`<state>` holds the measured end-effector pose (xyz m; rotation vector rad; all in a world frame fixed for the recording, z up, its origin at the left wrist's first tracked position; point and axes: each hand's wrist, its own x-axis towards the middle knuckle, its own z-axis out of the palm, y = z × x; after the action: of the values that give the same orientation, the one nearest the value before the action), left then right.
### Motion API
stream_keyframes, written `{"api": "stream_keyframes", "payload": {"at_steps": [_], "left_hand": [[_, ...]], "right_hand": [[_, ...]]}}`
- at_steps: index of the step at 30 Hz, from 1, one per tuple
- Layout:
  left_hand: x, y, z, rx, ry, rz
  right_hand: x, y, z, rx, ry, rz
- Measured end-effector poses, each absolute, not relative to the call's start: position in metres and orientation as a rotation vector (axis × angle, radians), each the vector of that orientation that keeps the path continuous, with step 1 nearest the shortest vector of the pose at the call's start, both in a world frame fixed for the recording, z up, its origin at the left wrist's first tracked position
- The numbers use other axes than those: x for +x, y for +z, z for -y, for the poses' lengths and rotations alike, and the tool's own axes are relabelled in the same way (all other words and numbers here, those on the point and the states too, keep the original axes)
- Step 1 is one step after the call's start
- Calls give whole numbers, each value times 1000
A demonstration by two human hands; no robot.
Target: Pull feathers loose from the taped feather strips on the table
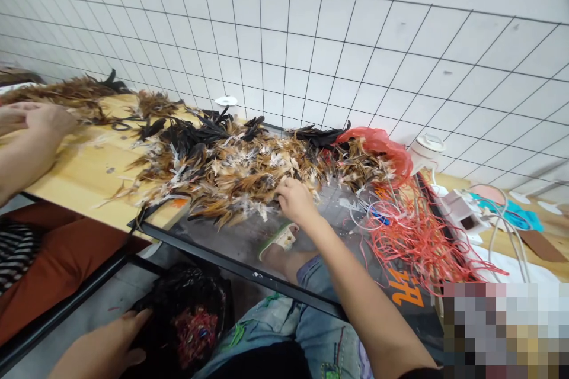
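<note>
A: Where did the feathers lie?

B: The feathers [249, 172], brown, white and black, lay in a loose heap across the dark, glossy worktop [349, 237], spilling leftward onto a pale wooden surface [93, 172].

A: State of the hands?

B: The right hand [296, 201] was at the heap's near edge, fingers drawn together against the feathers; I could not tell whether any was gripped. The left hand [111, 337] was low beside the black bag [178, 290], thumb and forefinger apart, nothing visible between them.

A: Your finding on handling?

B: In my judgement, good practice called for a light pinch on one quill, drawn out lengthwise, so that its neighbours were neither bent nor dragged off the edge.

A: Surroundings?

B: At the heap's right end, a red plastic bag [386, 145] met the feathers; nearer, tangled red strands [413, 243] covered part of the worktop. Red scraps [195, 334] lay in the black bag. Further left, a co-worker's hands [48, 121] were over the wooden surface.
</note>
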<state>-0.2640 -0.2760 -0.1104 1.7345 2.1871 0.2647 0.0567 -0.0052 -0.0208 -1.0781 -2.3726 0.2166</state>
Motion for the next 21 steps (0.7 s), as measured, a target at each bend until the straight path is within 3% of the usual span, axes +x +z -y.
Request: {"api": "stream_keyframes", "payload": {"at_steps": [3,6,8,14,21], "left_hand": [[-222,-46,238,2035,393,-1658],[-160,10,175,2121,852,-1480],[-118,27,124,2050,1140,-1487],[-29,2,-4,1527,1365,-1432],[-7,-28,-36,1635,1318,-1371]], "right_hand": [[76,-18,-12,-1078,661,2025],[94,-26,-25,-995,1211,1537],[103,-35,-30,-963,1396,1204],[114,-59,-37,-880,1380,790],[107,-70,-45,-816,1274,649]]}}
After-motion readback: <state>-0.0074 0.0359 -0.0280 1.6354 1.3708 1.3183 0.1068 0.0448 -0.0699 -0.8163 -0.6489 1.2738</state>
